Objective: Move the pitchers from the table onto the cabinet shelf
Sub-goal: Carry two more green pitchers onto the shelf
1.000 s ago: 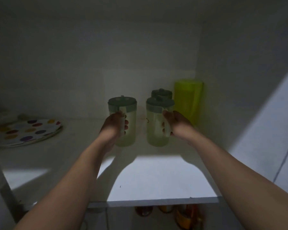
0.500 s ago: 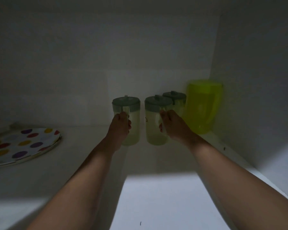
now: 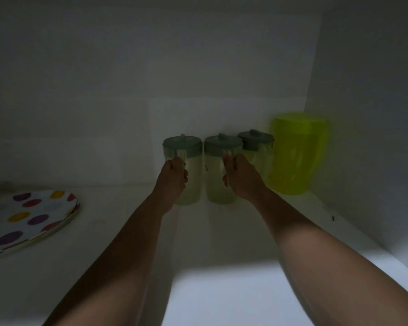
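Observation:
Three pale pitchers with grey-green lids stand deep on the white cabinet shelf (image 3: 118, 231) against the back wall. My left hand (image 3: 172, 178) grips the handle of the left pitcher (image 3: 191, 165). My right hand (image 3: 240, 178) grips the handle of the middle pitcher (image 3: 216, 175). The third pitcher (image 3: 257, 149) stands just behind and to the right of the middle one, partly hidden by my right hand. Both held pitchers are upright and seem to rest on the shelf.
A bright yellow-green translucent pitcher (image 3: 295, 154) stands in the back right corner by the cabinet's side wall (image 3: 368, 137). A polka-dot plate (image 3: 26, 220) lies at the left of the shelf. The cabinet interior is dim.
Both hands have pushed the two pitchers deeper into the cabinet, up against the back wall beside the third pitcher. The view has moved in closer.

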